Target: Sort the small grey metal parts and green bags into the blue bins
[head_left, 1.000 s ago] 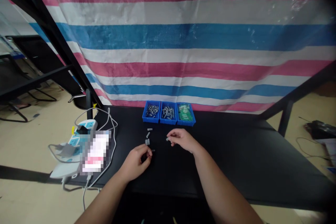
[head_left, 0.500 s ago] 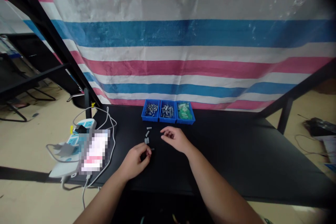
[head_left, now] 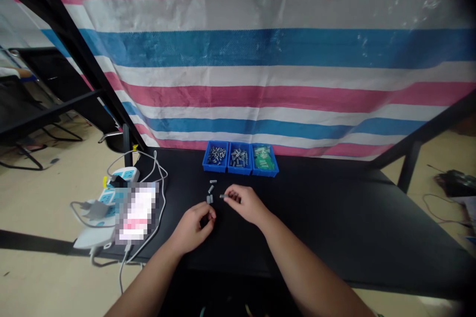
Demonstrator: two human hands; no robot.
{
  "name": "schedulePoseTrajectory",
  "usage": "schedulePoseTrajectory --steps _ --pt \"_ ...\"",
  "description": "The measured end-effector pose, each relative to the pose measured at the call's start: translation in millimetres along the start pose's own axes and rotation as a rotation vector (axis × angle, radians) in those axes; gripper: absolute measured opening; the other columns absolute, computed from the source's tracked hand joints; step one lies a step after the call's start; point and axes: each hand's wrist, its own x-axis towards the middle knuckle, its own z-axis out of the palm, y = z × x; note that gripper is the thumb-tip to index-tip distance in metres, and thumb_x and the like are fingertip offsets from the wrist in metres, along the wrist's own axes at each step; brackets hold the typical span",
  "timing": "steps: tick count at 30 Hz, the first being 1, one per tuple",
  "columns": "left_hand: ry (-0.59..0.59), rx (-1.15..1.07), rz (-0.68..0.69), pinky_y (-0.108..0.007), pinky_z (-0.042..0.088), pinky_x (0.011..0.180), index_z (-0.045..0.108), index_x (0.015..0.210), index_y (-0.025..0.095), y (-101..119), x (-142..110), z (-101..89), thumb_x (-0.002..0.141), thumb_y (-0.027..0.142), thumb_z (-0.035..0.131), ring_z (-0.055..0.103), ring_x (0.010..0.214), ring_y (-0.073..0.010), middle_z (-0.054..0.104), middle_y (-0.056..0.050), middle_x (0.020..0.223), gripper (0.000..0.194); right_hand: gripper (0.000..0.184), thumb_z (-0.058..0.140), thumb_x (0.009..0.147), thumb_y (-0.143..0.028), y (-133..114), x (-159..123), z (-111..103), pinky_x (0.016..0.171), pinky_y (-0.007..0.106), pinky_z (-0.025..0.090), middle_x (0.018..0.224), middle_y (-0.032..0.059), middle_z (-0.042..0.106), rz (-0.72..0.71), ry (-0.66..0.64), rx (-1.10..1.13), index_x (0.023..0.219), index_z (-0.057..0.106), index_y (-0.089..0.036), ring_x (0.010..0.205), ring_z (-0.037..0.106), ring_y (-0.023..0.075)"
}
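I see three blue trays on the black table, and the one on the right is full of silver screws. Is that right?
No, the right-hand blue tray holds green pieces, not silver screws, as the head view shows. The rest is right.

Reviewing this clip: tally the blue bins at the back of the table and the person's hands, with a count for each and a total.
blue plastic bins: 3
left hand: 1
right hand: 1
Total: 5

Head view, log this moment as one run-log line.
left hand: curled, contents hidden | right hand: pinching small grey cylindrical part | loose grey parts between hands | three blue bins ahead
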Motion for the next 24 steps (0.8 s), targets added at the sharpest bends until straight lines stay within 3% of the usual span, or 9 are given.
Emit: schedulePoseTrajectory --steps 3,5,11,13,15,17,19,21,24 --pt "0.0 0.002 0.001 -0.027 0.045 0.074 0.061 0.089 0.02 0.0 0.4 0.2 0.087 0.013 0.053 0.06 0.078 -0.0161 0.062 -0.003 0.085 0.011 0.017 0.065 0.089 -0.037 13.7 4.2 -12.4 0.061 0.027 0.051 0.079 0.0016 0.065 0.092 0.24 0.181 0.096 0.065 -0.021 0.066 0.063 0.0155" --pt "-0.001 0.004 -0.001 -0.027 0.045 0.073 0.061 0.089 0.02 -0.1 0.4 0.5 0.087 0.013 0.053 0.06 0.078 -0.016 0.062 -0.003 0.084 0.011 0.019 0.066 0.087 -0.039 20.9 5.3 -21.9 0.056 0.026 0.049 0.073 -0.0003 0.062 0.122 0.318 0.227 0.093 0.064 -0.021 0.059 0.058 0.0135" --pt "-0.007 0.008 -0.002 -0.027 0.045 0.073 0.061 0.089 0.021 -1.2 0.1 1.1 0.087 0.013 0.053 0.06 0.079 -0.0161 0.062 -0.003 0.085 0.011 0.016 0.068 0.082 -0.034 30.2 3.8 -38.3 0.045 0.022 0.04 0.066 -0.0002 0.062 0.258 0.104 0.261 0.078 0.066 -0.019 0.051 0.052 0.0108" --pt "-0.007 0.005 0.0 -0.027 0.045 0.073 0.061 0.09 0.021 -1.4 0.1 1.3 0.087 0.013 0.052 0.06 0.079 -0.0162 0.062 -0.003 0.085 0.011 0.02 0.069 0.082 -0.038 31.8 5.7 -38.0 0.049 0.024 0.046 0.073 0.0016 0.066 0.264 0.192 0.381 0.087 0.065 -0.019 0.058 0.059 0.0138" --pt "-0.006 0.002 0.002 -0.027 0.045 0.073 0.061 0.09 0.02 -1.2 0.3 1.3 0.087 0.013 0.052 0.059 0.079 -0.0162 0.062 -0.003 0.085 0.011 0.034 0.072 0.081 -0.04 33.5 8.1 -36.8 0.062 0.029 0.055 0.089 0.0045 0.071 0.226 0.337 0.495 0.107 0.061 -0.021 0.075 0.067 0.0179" --pt "-0.005 0.001 0.003 -0.027 0.045 0.073 0.061 0.09 0.02 -0.6 0.5 1.0 0.087 0.014 0.053 0.059 0.078 -0.0163 0.062 -0.004 0.085 0.011 0.05 0.075 0.08 -0.039 34.6 9.1 -35.2 0.077 0.034 0.058 0.105 0.007 0.072 0.181 0.384 0.497 0.123 0.054 -0.024 0.088 0.069 0.0196" --pt "-0.003 -0.001 0.005 -0.027 0.045 0.073 0.062 0.089 0.02 0.3 0.6 0.5 0.087 0.014 0.052 0.059 0.078 -0.0164 0.062 -0.004 0.084 0.011 0.048 0.074 0.081 -0.036 32.9 7.6 -31.7 0.079 0.034 0.056 0.104 0.0066 0.071 0.153 0.326 0.383 0.123 0.055 -0.024 0.088 0.068 0.0187" --pt "-0.003 -0.007 0.006 -0.027 0.046 0.073 0.062 0.089 0.02 1.2 0.7 -0.1 0.087 0.013 0.052 0.059 0.078 -0.0162 0.062 -0.004 0.084 0.012 0.032 0.07 0.084 -0.032 26.3 4.0 -25.0 0.072 0.031 0.054 0.095 0.0045 0.068 0.123 0.225 0.213 0.113 0.061 -0.022 0.079 0.064 0.0165" --pt "-0.003 -0.005 0.008 -0.027 0.046 0.073 0.062 0.089 0.02 1.7 0.6 -0.5 0.085 0.012 0.053 0.059 0.077 -0.0163 0.062 -0.003 0.083 0.013 0.025 0.067 0.084 -0.023 8.5 -1.5 -8.7 0.072 0.03 0.052 0.091 0.0031 0.065 -0.005 0.058 -0.037 0.109 0.069 -0.024 0.078 0.06 0.0159"
